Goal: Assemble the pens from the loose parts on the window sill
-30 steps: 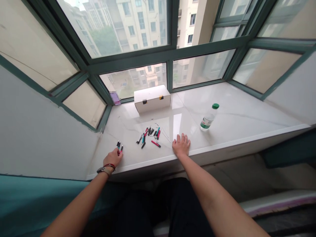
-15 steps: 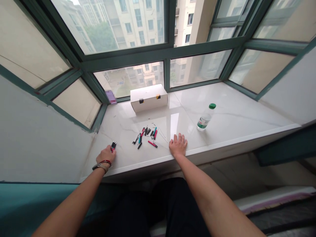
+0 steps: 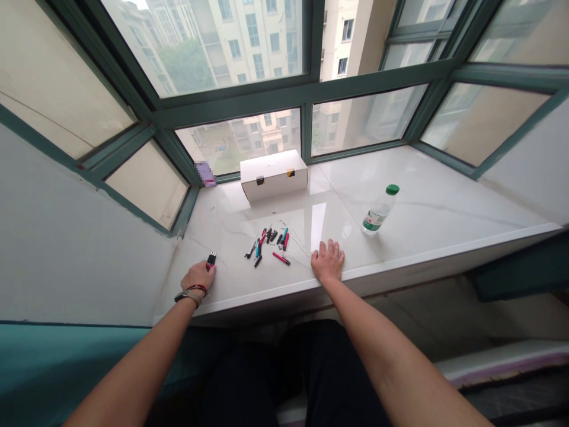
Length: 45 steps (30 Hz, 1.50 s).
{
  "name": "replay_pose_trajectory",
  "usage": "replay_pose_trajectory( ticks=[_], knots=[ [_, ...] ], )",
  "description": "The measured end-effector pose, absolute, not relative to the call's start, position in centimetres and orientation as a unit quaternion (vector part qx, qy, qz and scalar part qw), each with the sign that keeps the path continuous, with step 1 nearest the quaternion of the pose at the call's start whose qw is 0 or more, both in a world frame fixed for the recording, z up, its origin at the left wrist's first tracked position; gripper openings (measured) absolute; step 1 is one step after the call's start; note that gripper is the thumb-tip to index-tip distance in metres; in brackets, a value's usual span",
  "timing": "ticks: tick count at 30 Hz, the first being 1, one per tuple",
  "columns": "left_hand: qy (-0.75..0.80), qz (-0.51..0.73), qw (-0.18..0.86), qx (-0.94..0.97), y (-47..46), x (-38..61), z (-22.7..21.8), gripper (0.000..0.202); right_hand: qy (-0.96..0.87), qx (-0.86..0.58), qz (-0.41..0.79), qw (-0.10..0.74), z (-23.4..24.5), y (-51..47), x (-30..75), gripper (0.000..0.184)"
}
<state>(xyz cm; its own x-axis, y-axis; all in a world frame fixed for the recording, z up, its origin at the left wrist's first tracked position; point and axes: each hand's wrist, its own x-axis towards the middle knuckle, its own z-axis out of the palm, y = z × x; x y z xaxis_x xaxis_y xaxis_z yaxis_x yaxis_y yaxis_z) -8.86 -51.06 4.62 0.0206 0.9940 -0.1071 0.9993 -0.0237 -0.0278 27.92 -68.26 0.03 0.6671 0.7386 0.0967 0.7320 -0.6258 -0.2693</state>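
Note:
My left hand (image 3: 198,275) rests near the front left of the white marble windowsill (image 3: 413,219), fingers closed around a small bunch of pens (image 3: 211,258) whose dark tips stick out beyond the knuckles. A watch and a red band sit on that wrist. My right hand (image 3: 328,261) lies flat and open on the sill near its front edge, holding nothing. Between the hands, slightly further back, lies a scatter of several pens and pen parts (image 3: 271,242) in pink, teal and black.
A white cardboard box (image 3: 274,174) stands at the back against the green window frame (image 3: 249,107). A clear plastic bottle (image 3: 379,211) with a green cap stands to the right of my right hand. A small purple object (image 3: 205,174) sits in the back left corner.
My left hand has drawn the bunch of pens back and to the left, gathering them tighter. My right hand has stayed flat in place. The view has shifted slightly.

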Motion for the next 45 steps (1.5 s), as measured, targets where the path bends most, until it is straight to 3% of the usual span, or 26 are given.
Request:
replay_pose_trajectory(
  ticks=[5, 11, 14, 19, 27, 45],
  knots=[
    [0.574, -0.048, 0.098, 0.811, -50.2, -11.4, 5.7, 0.033, -0.407, -0.902, 0.004, 0.146, 0.0, -68.2, 27.8, 0.050],
    [0.485, -0.159, 0.208, 0.835, -49.8, -14.3, 7.8, 0.057, -0.409, -0.902, 0.013, 0.139, 0.0, -68.2, 27.8, 0.052],
    [0.469, -0.167, 0.177, 0.849, -50.3, -13.8, 8.1, 0.061, -0.409, -0.902, 0.002, 0.142, -0.2, -68.2, 27.8, 0.051],
    [0.443, -0.187, 0.110, 0.870, -50.6, -11.9, 7.7, 0.048, -0.409, -0.901, -0.017, 0.146, -0.5, -68.2, 27.8, 0.050],
    [0.461, -0.209, 0.135, 0.852, -49.3, -10.7, 7.3, 0.018, -0.410, -0.902, -0.005, 0.136, -0.1, -68.2, 27.8, 0.051],
    [0.431, -0.249, 0.083, 0.863, -49.4, -9.7, 6.7, 0.010, -0.409, -0.901, 0.001, 0.147, 0.0, -68.3, 27.8, 0.051]
  ],
)
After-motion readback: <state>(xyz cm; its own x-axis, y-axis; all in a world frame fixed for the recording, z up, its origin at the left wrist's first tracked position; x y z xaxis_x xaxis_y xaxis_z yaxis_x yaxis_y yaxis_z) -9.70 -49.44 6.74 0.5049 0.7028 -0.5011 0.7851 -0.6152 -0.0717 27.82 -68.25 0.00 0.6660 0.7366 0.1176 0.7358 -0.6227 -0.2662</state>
